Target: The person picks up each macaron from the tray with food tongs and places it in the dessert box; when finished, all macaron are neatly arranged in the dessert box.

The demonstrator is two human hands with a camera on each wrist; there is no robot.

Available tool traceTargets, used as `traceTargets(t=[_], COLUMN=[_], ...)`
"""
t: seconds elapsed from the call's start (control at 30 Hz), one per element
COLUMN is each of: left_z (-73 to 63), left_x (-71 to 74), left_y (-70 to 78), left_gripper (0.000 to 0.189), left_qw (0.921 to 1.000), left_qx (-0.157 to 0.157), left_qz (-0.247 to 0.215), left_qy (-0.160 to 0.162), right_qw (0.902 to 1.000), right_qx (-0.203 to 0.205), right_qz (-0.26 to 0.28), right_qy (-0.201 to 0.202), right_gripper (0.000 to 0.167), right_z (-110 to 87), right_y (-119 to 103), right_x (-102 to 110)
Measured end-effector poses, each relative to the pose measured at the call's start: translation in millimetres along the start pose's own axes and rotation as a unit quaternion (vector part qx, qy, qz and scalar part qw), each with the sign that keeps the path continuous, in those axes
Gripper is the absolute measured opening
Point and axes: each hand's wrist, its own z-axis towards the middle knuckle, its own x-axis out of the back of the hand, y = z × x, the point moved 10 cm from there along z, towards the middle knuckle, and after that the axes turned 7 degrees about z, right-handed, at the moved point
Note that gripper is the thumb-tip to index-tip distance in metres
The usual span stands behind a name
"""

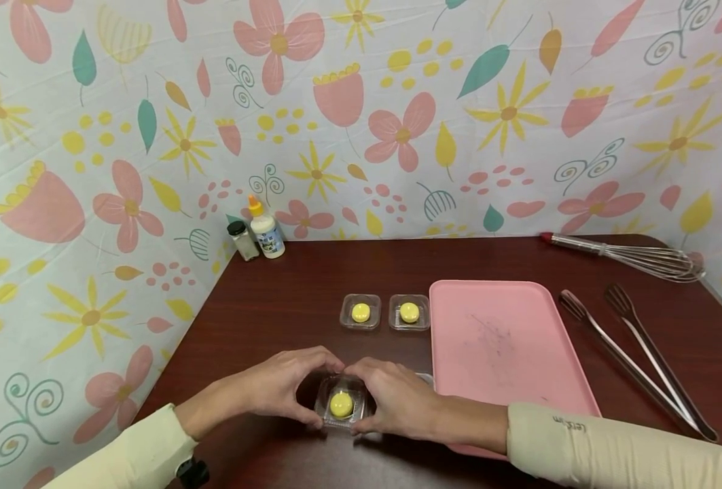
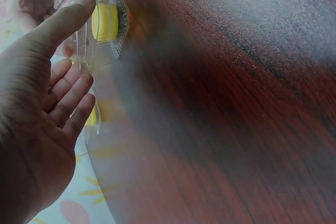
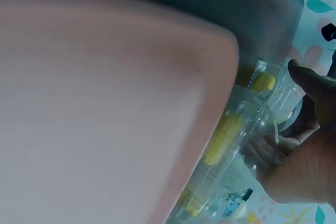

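Note:
A clear plastic box with a yellow round piece in it sits on the table between my hands. My left hand holds the left side of a clear lid over the box, thumb at the near corner and fingers at the far one. On the opposite side, my right hand grips the same lid between thumb and fingers. Seen from the left wrist, the lid stands close over the ridged base. Part of another clear box shows behind my right hand.
Two clear boxes with yellow pieces stand farther back. A pink tray lies to the right, with metal tongs and a whisk beyond it. A glue bottle and a black-capped jar stand at the back left.

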Motion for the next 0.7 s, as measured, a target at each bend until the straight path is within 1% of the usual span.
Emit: traceTargets(t=[0.2,0.3,0.53,0.7], left_z=[-1.6,-2.1,-0.4,4.7], left_x=[-3.4,-5.7,-5.1,-3.3], left_y=[2.4,2.8,4.2,1.8], left_gripper=[0.075,0.075,0.076,0.075], left_qw=[0.9998,0.9997,0.9988,0.9981], left_qx=[-0.007,-0.007,-0.007,0.006], left_qz=[0.017,0.023,0.048,0.060], left_qy=[-0.008,-0.010,0.003,0.011], right_qw=[0.9996,0.9994,0.9988,0.9985], right_qx=[-0.018,-0.024,-0.032,-0.027], right_qz=[-0.017,-0.023,-0.036,-0.047], right_qy=[-0.009,-0.008,0.002,0.012], right_gripper=[0.074,0.073,0.070,0.068], right_z=[-1.2,-2.1,-0.6,2.7], right_y=[0.0,-1.4,-1.9,-2.2], right_x=[-5.1,-6.4,-5.0,-2.1])
